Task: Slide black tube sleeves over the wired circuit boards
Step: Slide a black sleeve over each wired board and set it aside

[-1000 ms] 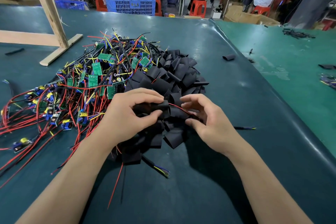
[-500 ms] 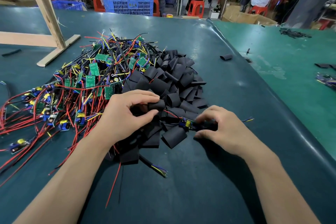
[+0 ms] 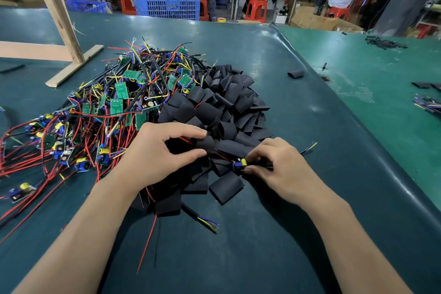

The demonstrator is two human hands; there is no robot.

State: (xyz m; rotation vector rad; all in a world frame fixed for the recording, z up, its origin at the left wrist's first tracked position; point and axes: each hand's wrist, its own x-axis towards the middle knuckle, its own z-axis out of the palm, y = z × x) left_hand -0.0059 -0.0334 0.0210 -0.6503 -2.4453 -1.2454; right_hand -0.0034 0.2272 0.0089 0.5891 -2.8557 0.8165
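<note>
So the left hand (image 3: 157, 155) was curled around a black sleeve (image 3: 207, 143) at the near edge of the sleeve pile (image 3: 222, 112), fingers on top and thumb underneath, pinching it with a red wire poking out by the fingertips. The right hand (image 3: 284, 169) was down on the surface (image 3: 286, 234) just to the right, thumb and fingers pinching a small circuit board (image 3: 239, 164) with a blue part and a yellow cap on it. The board's end stuck out toward the left hand, and the rest was hidden under the fingers, so couldn't tell how much of it was covered. A thin wire end (image 3: 310, 147) with yellow and blue tips stuck out past the right hand's knuckles.

The two hands were near each other but not touching, with a bit of the black pile between them.

Left of the sleeves was a big tangle of wired boards (image 3: 100, 122), green ones on top, red and yellow wires all over the place, spilling out toward the left edge. A loose flat sleeve (image 3: 226, 187) lay just in front of the right hand's thumb, and one more sleeve (image 3: 296, 74) sat on its own well off to the right. A wooden frame (image 3: 59, 21) stood at the back left, and there was a blue crate (image 3: 167, 3) past the far edge, with people sitting on red stools behind it.
</note>
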